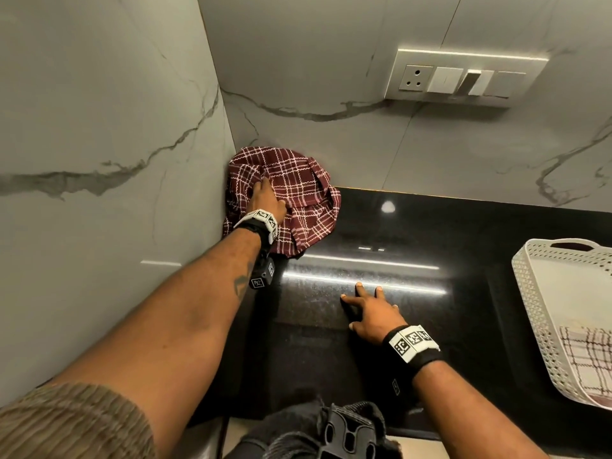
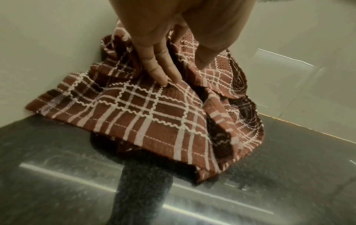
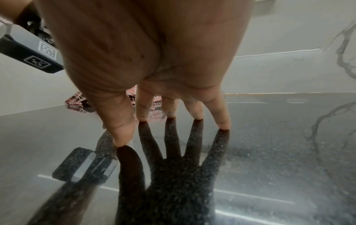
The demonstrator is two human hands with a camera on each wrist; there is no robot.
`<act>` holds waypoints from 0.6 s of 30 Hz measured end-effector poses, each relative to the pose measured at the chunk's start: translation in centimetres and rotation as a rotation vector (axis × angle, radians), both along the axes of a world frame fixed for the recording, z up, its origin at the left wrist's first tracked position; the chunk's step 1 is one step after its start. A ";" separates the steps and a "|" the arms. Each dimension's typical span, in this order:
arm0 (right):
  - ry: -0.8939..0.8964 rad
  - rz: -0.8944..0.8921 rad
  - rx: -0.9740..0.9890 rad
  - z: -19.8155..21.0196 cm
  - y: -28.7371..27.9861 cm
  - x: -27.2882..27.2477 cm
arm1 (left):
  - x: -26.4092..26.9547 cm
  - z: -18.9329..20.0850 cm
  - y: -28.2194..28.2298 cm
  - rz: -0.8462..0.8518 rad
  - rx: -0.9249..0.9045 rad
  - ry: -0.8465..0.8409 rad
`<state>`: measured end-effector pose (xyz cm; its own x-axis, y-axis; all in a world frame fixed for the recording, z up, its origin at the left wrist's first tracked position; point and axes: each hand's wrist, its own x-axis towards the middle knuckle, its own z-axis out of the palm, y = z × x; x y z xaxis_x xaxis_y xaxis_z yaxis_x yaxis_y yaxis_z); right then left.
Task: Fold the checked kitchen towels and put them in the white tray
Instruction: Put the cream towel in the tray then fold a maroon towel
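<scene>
A maroon checked towel [image 1: 298,190] lies crumpled in the corner where the two marble walls meet the black counter [image 1: 414,233]. My left hand [image 1: 266,193] reaches onto it. In the left wrist view the left hand [image 2: 185,74] has straight fingers [image 2: 163,76] whose tips touch a raised fold of the towel [image 2: 146,115], with the thumb held apart. My right hand [image 1: 361,306] rests on bare counter with its fingers spread; in the right wrist view its fingertips [image 3: 171,112] touch the glossy surface. The white perforated tray [image 1: 530,293] stands at the right edge with a folded light checked towel [image 1: 586,356] inside.
Marble walls close off the left and back of the counter. A switch and socket panel [image 1: 463,77] is on the back wall. The counter's front edge runs just below my right wrist. Bare counter lies between the maroon towel and the tray.
</scene>
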<state>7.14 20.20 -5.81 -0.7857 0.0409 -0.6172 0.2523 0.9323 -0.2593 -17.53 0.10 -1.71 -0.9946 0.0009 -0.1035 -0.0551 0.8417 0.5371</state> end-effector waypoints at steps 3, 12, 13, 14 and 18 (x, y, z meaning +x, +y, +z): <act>0.012 -0.002 -0.014 0.0 0.0 0.2 | 1.6 0.0 0.2 -0.071 0.085 0.114; 0.199 -0.124 -0.152 0.0 0.9 1.8 | 19.6 -1.4 3.2 -0.851 0.210 0.396; 0.284 -0.229 -0.251 0.0 1.1 2.3 | 21.2 -2.2 3.2 -0.908 0.216 0.368; 0.362 -0.333 -0.338 0.0 1.3 2.7 | 22.4 -3.0 3.0 -0.946 0.219 0.341; 0.593 -0.277 -0.333 0.4 2.0 4.3 | 24.9 -3.9 2.5 -1.008 0.218 0.329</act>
<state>11.39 22.24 -5.38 -0.9796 0.1708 -0.1059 0.1964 0.7026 -0.6839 7.34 2.64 -5.60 -0.5048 0.8201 0.2695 0.7831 0.3036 0.5428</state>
